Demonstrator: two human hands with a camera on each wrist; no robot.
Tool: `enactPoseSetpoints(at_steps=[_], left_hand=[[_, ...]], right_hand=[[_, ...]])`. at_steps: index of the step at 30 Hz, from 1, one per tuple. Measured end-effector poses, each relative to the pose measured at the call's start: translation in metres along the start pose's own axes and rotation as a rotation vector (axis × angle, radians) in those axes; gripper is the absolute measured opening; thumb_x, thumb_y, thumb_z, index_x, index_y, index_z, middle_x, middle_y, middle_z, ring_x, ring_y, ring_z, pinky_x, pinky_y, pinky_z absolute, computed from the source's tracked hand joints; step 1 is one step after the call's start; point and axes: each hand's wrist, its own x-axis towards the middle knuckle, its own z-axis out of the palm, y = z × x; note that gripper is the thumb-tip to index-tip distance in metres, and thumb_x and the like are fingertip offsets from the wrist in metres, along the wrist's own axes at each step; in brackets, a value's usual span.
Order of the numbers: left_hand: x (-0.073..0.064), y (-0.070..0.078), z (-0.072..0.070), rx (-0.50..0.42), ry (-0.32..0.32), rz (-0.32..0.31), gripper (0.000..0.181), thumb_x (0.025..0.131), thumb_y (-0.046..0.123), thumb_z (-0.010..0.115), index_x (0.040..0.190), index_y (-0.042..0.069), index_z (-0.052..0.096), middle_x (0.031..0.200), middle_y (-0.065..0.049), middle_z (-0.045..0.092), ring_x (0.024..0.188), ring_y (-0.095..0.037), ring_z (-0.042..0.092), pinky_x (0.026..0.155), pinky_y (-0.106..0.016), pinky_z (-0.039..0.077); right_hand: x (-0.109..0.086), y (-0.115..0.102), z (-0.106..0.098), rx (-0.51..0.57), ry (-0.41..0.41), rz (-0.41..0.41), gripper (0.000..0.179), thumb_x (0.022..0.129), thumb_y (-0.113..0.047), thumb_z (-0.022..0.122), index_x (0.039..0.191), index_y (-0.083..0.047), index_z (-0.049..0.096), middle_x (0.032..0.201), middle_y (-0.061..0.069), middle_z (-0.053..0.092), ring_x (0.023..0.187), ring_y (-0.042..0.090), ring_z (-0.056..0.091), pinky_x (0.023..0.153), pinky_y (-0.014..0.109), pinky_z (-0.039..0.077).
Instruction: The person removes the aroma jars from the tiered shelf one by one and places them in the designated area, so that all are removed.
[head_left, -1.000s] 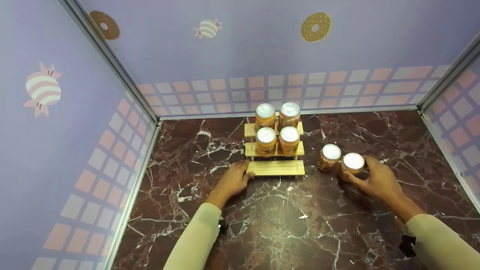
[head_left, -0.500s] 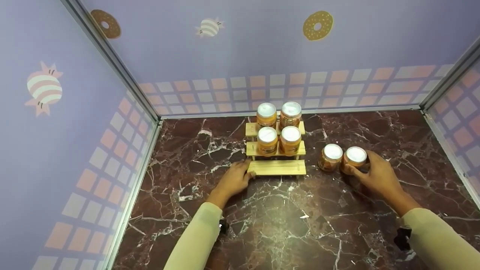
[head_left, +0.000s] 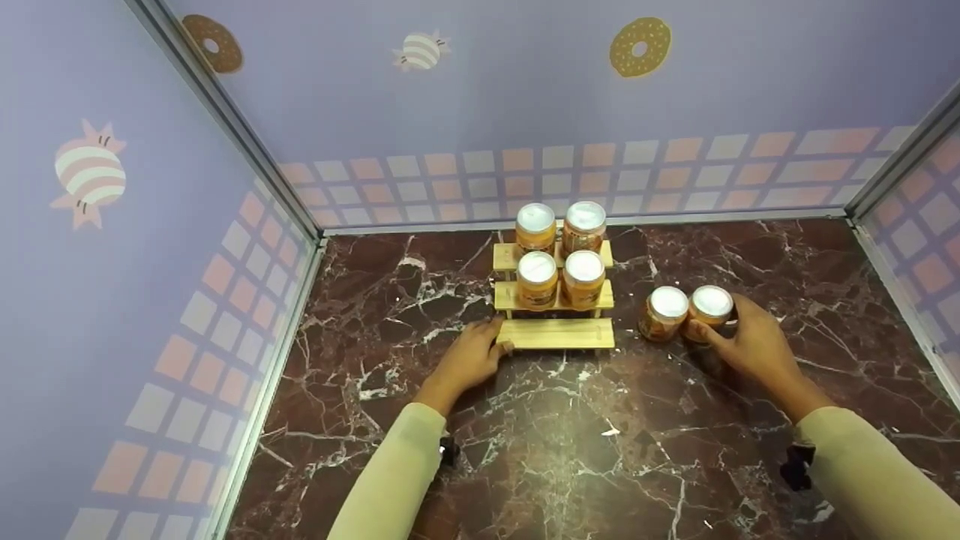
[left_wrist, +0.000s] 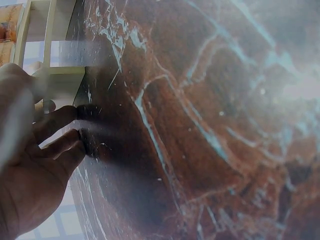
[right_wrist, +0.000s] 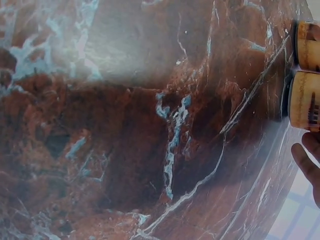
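A stepped wooden rack point(head_left: 556, 334) with three tiers stands on the marbled table. Its left end, at the lowest tier, is held by my left hand point(head_left: 470, 358), thumb at the front edge. In the left wrist view, several fingertips point(left_wrist: 74, 112) reach down to the tabletop beside the rack's wood point(left_wrist: 65, 82). To the right of the rack, my right hand point(head_left: 759, 351) grips an orange jar point(head_left: 711, 304) with a white lid, thumb in front. A matching jar point(head_left: 666, 311) stands close against its left side. Both jars are upright; the right wrist view shows the gripped jar's side point(right_wrist: 305, 100).
Two jars stand on the rack's middle tier, including the left one point(head_left: 537, 281), and two on the top tier, including the right one point(head_left: 585, 226). A patterned back wall point(head_left: 450, 112) rises just behind the rack, and a side wall point(head_left: 165, 262) bounds the left.
My right hand has shifted its jar slightly back, from a little in front of the other jar to level beside it. The left hand keeps its place on the rack.
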Motion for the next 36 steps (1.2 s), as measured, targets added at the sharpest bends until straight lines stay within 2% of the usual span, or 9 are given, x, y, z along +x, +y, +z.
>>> enactPoseSetpoints(at_steps=[3,11,21,26,36], left_hand=[[0.0009,-0.0016,0.0014,0.022,-0.012,-0.004,0.076,0.112,0.059,0.054,0.169,0.009,0.046,0.162,-0.016,0.062,0.152,-0.037,0.056,0.129,-0.053,0.046],[-0.0011,-0.0018,0.001,-0.015,0.019,0.038,0.074,0.112,0.056,0.057,0.166,0.007,0.049,0.159,-0.02,0.063,0.15,-0.042,0.057,0.127,-0.057,0.047],[0.0017,-0.002,0.0024,0.012,-0.008,0.003,0.072,0.112,0.054,0.057,0.168,0.009,0.047,0.162,-0.018,0.061,0.153,-0.039,0.055,0.13,-0.054,0.045],[0.0009,-0.0006,0.0022,-0.008,-0.007,-0.02,0.07,0.113,0.052,0.057,0.169,0.011,0.047,0.163,-0.018,0.061,0.154,-0.04,0.054,0.13,-0.055,0.045],[0.0001,0.0005,0.0024,0.01,-0.013,-0.019,0.07,0.113,0.053,0.056,0.169,0.011,0.047,0.163,-0.017,0.061,0.154,-0.039,0.054,0.129,-0.055,0.046]], right_hand=[[0.0014,-0.0011,0.0003,0.002,-0.004,0.009,0.074,0.101,-0.027,0.083,0.15,0.018,0.05,0.136,0.046,0.063,0.123,0.066,0.063,0.106,0.079,0.05],[0.0025,0.0005,-0.0006,0.012,-0.01,0.028,0.074,0.102,-0.028,0.083,0.149,0.017,0.05,0.135,0.046,0.063,0.123,0.066,0.063,0.107,0.079,0.05],[0.0032,0.0035,0.0018,0.011,0.008,0.02,0.074,0.1,-0.026,0.085,0.146,0.02,0.05,0.133,0.049,0.063,0.12,0.068,0.064,0.104,0.079,0.051],[0.0056,0.0025,0.0007,0.008,-0.006,0.014,0.077,0.099,-0.026,0.085,0.146,0.023,0.049,0.133,0.051,0.062,0.118,0.069,0.064,0.103,0.079,0.053],[0.0056,0.0033,-0.0007,0.012,-0.019,0.003,0.072,0.1,-0.023,0.084,0.144,0.023,0.05,0.131,0.051,0.062,0.118,0.07,0.064,0.104,0.081,0.05]])
